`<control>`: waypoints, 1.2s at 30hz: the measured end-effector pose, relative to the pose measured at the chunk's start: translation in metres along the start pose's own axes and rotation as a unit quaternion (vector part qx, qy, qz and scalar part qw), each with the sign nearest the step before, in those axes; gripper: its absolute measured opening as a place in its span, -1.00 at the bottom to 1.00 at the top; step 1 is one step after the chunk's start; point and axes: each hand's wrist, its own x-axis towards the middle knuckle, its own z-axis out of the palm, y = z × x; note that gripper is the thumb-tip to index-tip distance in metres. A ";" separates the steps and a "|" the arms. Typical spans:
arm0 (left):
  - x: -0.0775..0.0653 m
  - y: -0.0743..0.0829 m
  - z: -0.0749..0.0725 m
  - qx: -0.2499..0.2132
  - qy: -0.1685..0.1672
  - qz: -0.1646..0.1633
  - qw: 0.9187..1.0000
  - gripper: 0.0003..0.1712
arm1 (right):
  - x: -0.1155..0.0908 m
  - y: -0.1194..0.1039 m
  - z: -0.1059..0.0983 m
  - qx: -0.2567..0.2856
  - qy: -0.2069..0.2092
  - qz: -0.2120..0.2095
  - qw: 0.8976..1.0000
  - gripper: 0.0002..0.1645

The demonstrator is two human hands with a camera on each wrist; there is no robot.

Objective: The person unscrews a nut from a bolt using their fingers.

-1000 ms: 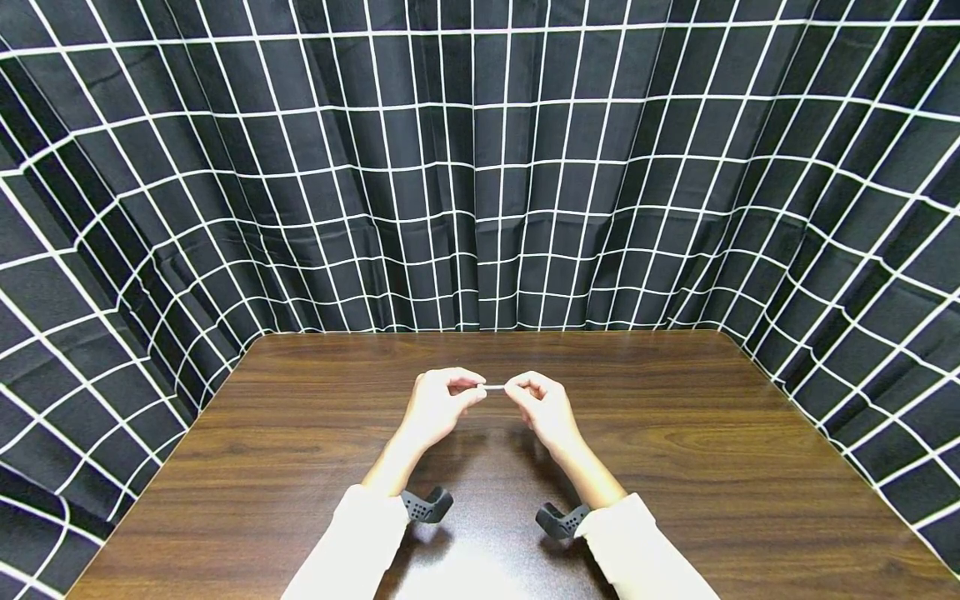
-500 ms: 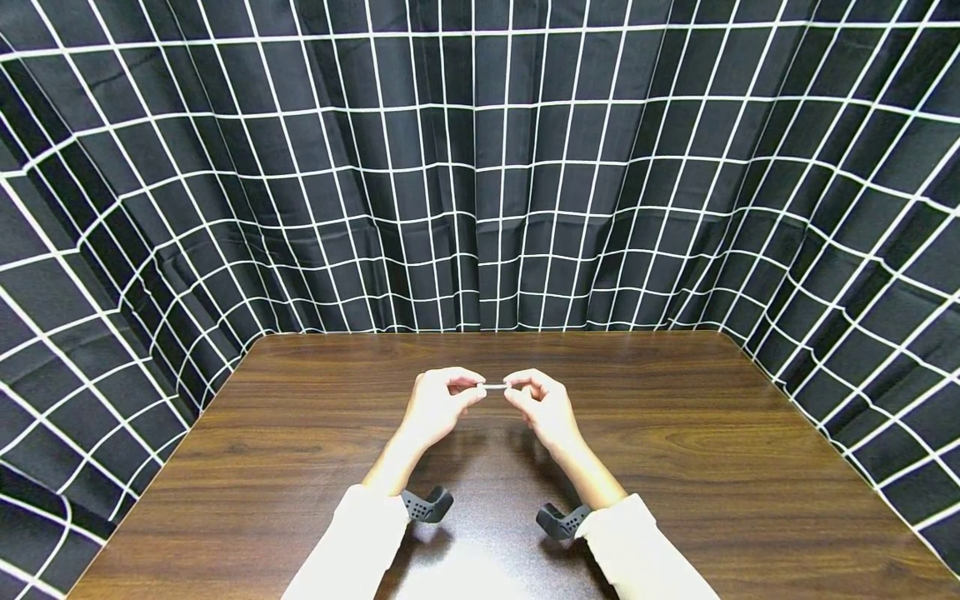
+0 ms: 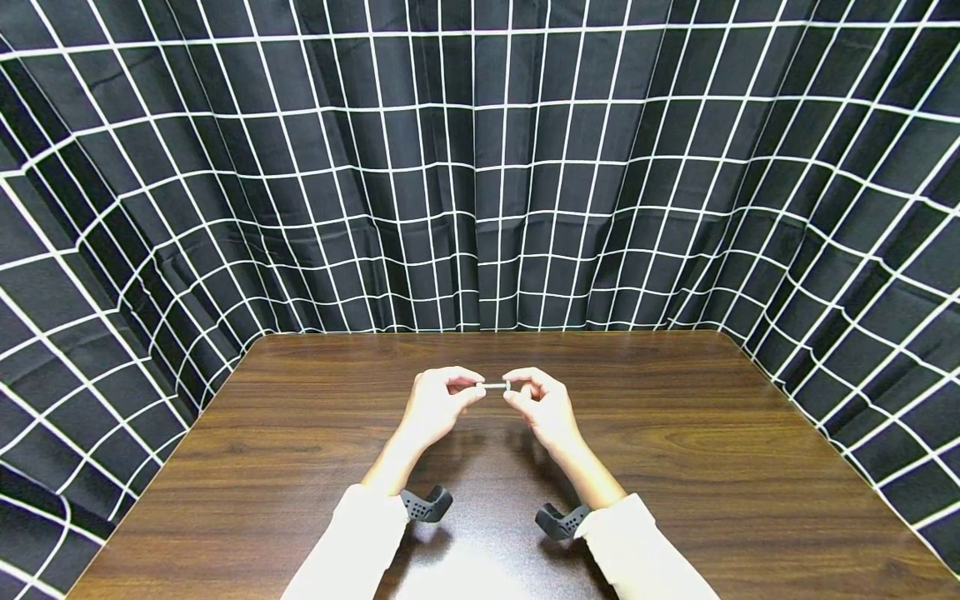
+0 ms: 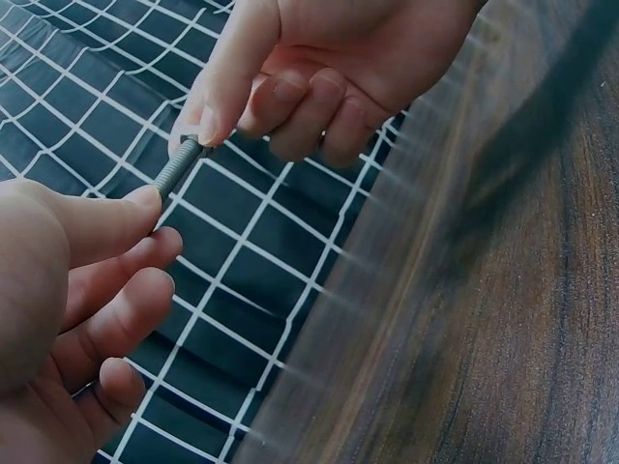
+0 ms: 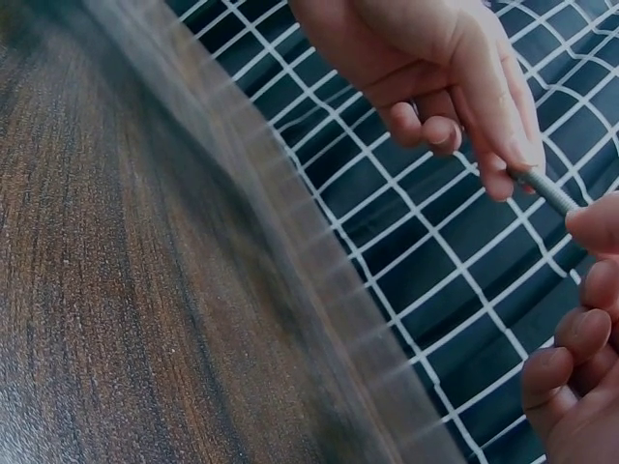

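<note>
Head view, nearest first: two pale sleeves and two dark wrist devices, one of each per arm, sit practically where they did a second ago. Beyond them come two hands, held up over the bench. The left hand has barely moved; its thumb and forefinger pinch one end of a threaded bolt. The right hand has changed: a second ago its fingertips met over the other end and covered it, whereas now thumb and forefinger stand slightly apart, with a light, wider end showing between them, gripped by the tips. Whether that is a nut or the bolt's head, I cannot tell. One bolt is in view, spanning the gap between the two hands, roughly level in the head view. Below and past the hands stretches one brown wood-grain bench. Farthest off, behind and at both sides, hangs black cloth with a white grid, unchanged.
</note>
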 end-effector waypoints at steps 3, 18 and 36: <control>0.000 0.000 0.000 0.000 -0.002 0.001 1.000 -0.85 | -0.002 -0.014 0.001 -0.005 -0.004 -0.007 1.000 -0.73; 0.000 0.001 0.001 -0.001 0.003 0.002 1.000 -0.84 | 0.003 0.007 0.000 -0.008 -0.005 -0.011 1.000 -0.65; -0.001 0.003 0.004 0.005 0.000 0.026 1.000 -0.85 | -0.003 -0.034 0.004 -0.007 0.007 0.119 0.993 -0.58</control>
